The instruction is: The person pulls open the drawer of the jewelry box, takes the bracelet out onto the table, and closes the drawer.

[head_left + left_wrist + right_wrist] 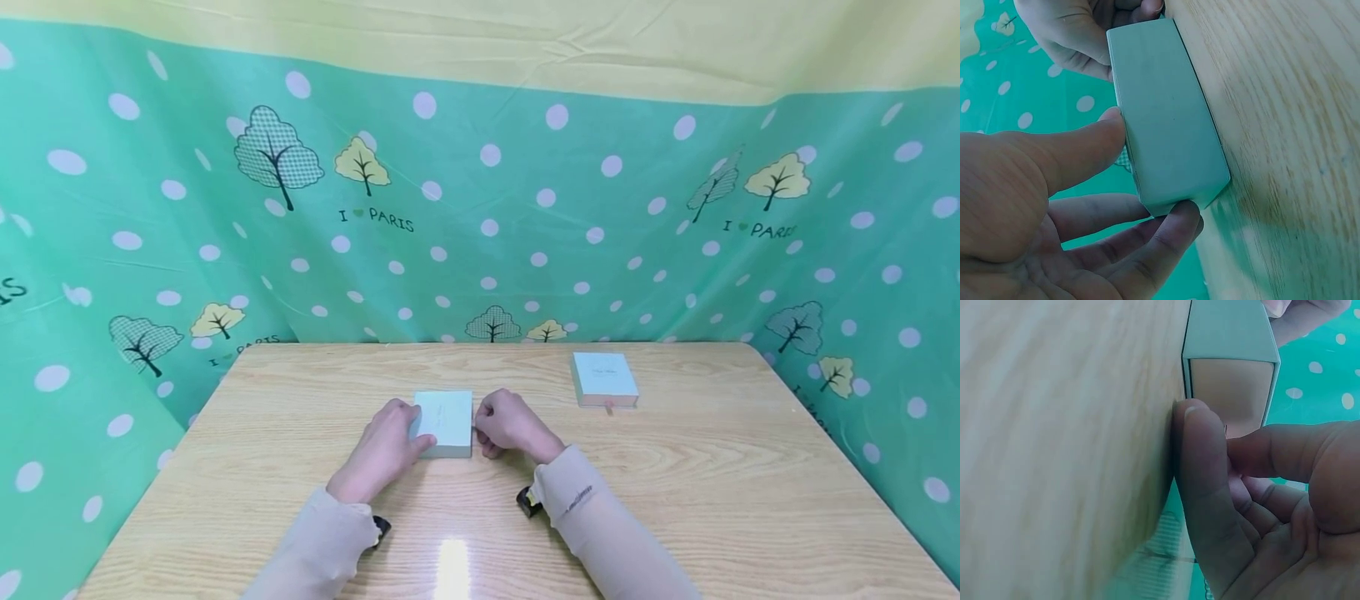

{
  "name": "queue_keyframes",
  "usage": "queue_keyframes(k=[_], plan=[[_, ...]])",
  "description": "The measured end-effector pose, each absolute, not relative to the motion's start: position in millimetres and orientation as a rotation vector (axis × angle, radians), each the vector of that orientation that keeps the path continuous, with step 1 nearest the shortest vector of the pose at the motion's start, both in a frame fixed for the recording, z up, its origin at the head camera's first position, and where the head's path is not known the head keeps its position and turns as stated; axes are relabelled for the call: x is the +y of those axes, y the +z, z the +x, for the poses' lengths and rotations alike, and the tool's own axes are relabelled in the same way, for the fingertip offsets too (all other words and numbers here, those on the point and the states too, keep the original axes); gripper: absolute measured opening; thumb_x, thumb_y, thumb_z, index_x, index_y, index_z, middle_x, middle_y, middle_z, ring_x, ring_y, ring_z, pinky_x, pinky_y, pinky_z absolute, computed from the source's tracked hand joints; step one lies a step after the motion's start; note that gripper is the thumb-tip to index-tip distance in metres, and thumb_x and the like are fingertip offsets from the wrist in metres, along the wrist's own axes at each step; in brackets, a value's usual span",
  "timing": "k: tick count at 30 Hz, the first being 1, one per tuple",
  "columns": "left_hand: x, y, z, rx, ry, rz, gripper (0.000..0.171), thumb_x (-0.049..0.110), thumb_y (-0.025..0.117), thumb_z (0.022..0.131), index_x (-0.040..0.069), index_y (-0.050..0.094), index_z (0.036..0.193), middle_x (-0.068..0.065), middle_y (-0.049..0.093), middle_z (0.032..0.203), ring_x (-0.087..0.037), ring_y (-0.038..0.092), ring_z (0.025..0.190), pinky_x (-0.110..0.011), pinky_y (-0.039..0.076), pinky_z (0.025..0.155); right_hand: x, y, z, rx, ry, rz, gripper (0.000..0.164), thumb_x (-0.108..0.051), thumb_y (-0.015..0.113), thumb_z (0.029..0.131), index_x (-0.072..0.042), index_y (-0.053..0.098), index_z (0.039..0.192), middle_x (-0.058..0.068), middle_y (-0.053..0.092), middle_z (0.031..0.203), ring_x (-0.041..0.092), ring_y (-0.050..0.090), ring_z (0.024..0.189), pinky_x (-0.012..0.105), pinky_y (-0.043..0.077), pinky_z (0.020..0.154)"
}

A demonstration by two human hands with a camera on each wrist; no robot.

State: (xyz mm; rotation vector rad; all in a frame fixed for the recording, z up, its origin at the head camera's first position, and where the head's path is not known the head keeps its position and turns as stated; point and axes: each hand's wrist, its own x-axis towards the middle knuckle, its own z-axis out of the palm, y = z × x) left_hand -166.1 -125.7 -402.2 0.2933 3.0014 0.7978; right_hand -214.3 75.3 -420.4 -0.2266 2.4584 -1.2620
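A pale blue drawer-style gift box [444, 417] lies flat on the table, small lettering on its lid. My left hand [385, 446] holds it from the left, thumb on the lid and fingertips against the far left end, as the left wrist view shows. At the box's right end my right hand [510, 423] pinches a pull tab between thumb and finger; the fingers hide most of the tab. In the right wrist view, the pinkish drawer front [1233, 390] sits within the blue sleeve.
A second pale blue box [604, 375] with pink sides and a small pink ribbon tab [609, 408] stands farther back to the right on the wooden table [720, 500]. A green dotted curtain [487, 200] hangs behind and at both sides of the table.
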Motion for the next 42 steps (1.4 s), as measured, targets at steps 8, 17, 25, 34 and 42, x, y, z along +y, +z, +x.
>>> queue_keyframes(k=[8,17,25,34,42], plan=[[-125.1,-401.3,-165.8,2.990,0.790,0.269,0.054,0.022,0.072,0.086,-0.009,0.055,0.127,-0.024,0.053,0.122,-0.034,0.053,0.112,-0.047,0.045,0.094,75.1,-420.6,-214.2,2.436,-1.280,-0.221,0.023,-0.005,0.050,0.096,0.003,0.063,0.079,0.016,0.064,0.069,0.023,0.064,0.052,0.034,0.056,0.051],[-126.0,-401.8,-166.3,3.006,0.789,0.285,0.053,0.022,0.073,0.085,-0.010,0.056,0.125,-0.023,0.055,0.119,-0.034,0.054,0.109,-0.046,0.046,0.092,75.5,-420.6,-215.2,2.431,-1.290,-0.205,0.024,-0.006,0.050,0.096,0.003,0.062,0.078,0.017,0.063,0.069,0.024,0.064,0.052,0.034,0.056,0.051],[-126.4,-401.5,-166.2,3.000,0.801,0.287,0.053,0.022,0.072,0.086,-0.010,0.056,0.125,-0.024,0.055,0.119,-0.035,0.054,0.110,-0.047,0.046,0.092,74.9,-420.4,-215.1,2.433,-1.280,-0.203,0.025,-0.007,0.051,0.097,0.004,0.063,0.078,0.017,0.063,0.069,0.023,0.064,0.052,0.034,0.056,0.051],[-126.4,-401.2,-165.9,2.987,0.822,0.271,0.054,0.021,0.072,0.086,-0.010,0.055,0.126,-0.024,0.054,0.122,-0.036,0.053,0.112,-0.048,0.045,0.094,76.0,-420.3,-214.5,2.429,-1.285,-0.197,0.024,-0.006,0.050,0.097,0.004,0.062,0.079,0.017,0.063,0.069,0.023,0.064,0.052,0.033,0.056,0.050],[-126.1,-400.7,-165.8,2.988,0.819,0.270,0.054,0.021,0.073,0.085,-0.010,0.055,0.126,-0.024,0.054,0.120,-0.035,0.054,0.111,-0.048,0.045,0.094,76.4,-418.3,-213.9,2.431,-1.270,-0.183,0.021,-0.006,0.053,0.096,0.003,0.061,0.079,0.018,0.063,0.071,0.022,0.064,0.052,0.033,0.056,0.051]])
